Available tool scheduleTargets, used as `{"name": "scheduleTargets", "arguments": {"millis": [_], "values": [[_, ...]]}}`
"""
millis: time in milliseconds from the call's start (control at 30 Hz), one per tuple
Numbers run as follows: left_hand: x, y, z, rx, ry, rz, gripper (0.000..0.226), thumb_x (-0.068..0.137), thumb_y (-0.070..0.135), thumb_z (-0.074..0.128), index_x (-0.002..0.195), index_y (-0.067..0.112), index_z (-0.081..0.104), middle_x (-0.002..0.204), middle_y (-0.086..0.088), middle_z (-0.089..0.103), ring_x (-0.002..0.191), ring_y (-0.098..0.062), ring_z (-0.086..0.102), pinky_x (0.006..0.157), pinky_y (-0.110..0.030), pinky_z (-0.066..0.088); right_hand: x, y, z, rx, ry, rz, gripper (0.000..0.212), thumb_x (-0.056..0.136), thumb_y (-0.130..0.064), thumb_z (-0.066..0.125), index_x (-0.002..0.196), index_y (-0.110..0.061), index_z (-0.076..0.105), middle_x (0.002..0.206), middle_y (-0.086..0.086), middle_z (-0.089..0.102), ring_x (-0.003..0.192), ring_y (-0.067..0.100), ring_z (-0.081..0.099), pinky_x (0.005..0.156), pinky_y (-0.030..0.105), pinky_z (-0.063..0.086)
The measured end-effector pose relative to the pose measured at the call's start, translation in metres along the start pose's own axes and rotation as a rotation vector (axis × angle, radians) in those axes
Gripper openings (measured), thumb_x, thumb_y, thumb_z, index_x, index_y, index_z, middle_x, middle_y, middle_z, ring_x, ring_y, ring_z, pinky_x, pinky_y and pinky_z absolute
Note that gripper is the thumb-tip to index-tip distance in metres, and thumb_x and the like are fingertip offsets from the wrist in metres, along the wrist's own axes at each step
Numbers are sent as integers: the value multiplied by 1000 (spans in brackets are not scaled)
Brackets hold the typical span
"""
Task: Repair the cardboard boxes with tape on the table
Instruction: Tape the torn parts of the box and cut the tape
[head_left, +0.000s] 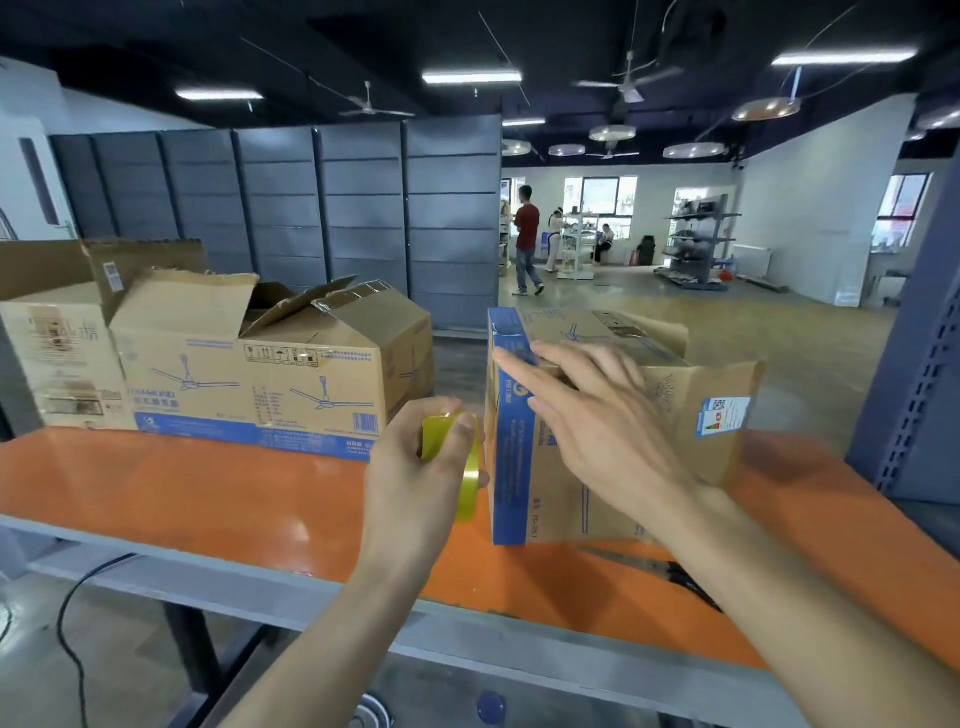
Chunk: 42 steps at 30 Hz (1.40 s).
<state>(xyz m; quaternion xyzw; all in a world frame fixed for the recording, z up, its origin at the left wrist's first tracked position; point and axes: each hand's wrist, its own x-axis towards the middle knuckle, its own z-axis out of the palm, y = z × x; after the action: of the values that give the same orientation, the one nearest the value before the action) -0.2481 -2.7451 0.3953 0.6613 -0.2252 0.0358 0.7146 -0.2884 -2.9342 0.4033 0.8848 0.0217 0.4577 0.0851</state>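
Left hand (415, 467) grips yellow tape roll (467, 470); right hand (587, 415) outstretched over box (540, 499).

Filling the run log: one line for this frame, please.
left grip: holds yellow tape roll | right grip: straight fingers on blue-edged brown cardboard box | dark-handled scissors: on orange table

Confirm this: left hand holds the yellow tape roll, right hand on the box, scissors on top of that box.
The head view shows the scissors on the table in front of the box, not on top. Left hand holding tape roll, right hand on box: correct.
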Motion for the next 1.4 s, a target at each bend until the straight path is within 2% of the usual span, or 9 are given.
{"name": "scheduleTargets", "arguments": {"millis": [167,333,467,600,700,967,1133,1267,1400], "values": [[18,0,5,15,10,56,17,86,53,65,100,43,64,98,4,76,91,-23,75,86,-56,58,4,-7,5,-43,24,26,62,97,-15,64,149,-42,45,132,-1,60,119,29,51,100,45,42],[29,-2,15,18,0,94,25,81,58,63,102,45,63,100,5,74,99,-24,71,88,-55,58,7,-4,2,-5,72,-10,55,90,-4,70,139,-26,60,129,2,66,120,27,57,105,40,42],[31,0,18,28,17,117,16,92,46,67,106,38,64,100,8,73,99,-19,69,90,-51,56,8,-7,-8,18,33,-11,43,93,-10,65,135,-21,61,128,2,67,118,30,61,103,45,48],[30,-5,18,19,21,111,9,96,37,66,105,35,65,94,10,72,93,-13,68,85,-43,57,14,-15,-12,-51,-52,32,59,90,-11,63,142,-37,52,122,-1,64,104,32,62,89,45,52],[27,-11,18,16,19,85,7,97,33,66,104,34,67,97,14,72,96,-6,65,86,-32,53,18,-17,-12,-67,-45,31,59,85,-6,69,136,-34,59,116,0,67,96,32,66,82,41,53],[23,-19,16,-19,-6,66,9,95,35,67,104,36,66,102,9,75,102,-14,69,92,-41,55,17,-9,-15,0,-82,-50,63,81,7,65,134,-26,58,123,3,67,112,29,63,98,45,50],[21,-16,14,-18,-10,82,11,97,27,67,107,30,67,104,16,71,98,6,62,79,-11,44,16,-4,-20,29,-137,-67,64,81,7,62,134,-28,52,129,3,64,118,29,60,102,46,47],[18,-15,14,-30,-12,80,11,98,26,67,107,30,67,103,15,71,97,5,62,78,-13,44,11,-5,-23,45,-136,-92,58,84,4,62,129,-29,47,132,2,62,127,29,56,109,46,43],[14,-16,14,-39,-14,99,11,98,26,66,108,31,67,101,12,72,92,2,63,72,-9,43,2,-3,-19,57,-143,-60,66,85,3,63,141,-26,43,148,7,52,141,30,44,120,46,31]]}}
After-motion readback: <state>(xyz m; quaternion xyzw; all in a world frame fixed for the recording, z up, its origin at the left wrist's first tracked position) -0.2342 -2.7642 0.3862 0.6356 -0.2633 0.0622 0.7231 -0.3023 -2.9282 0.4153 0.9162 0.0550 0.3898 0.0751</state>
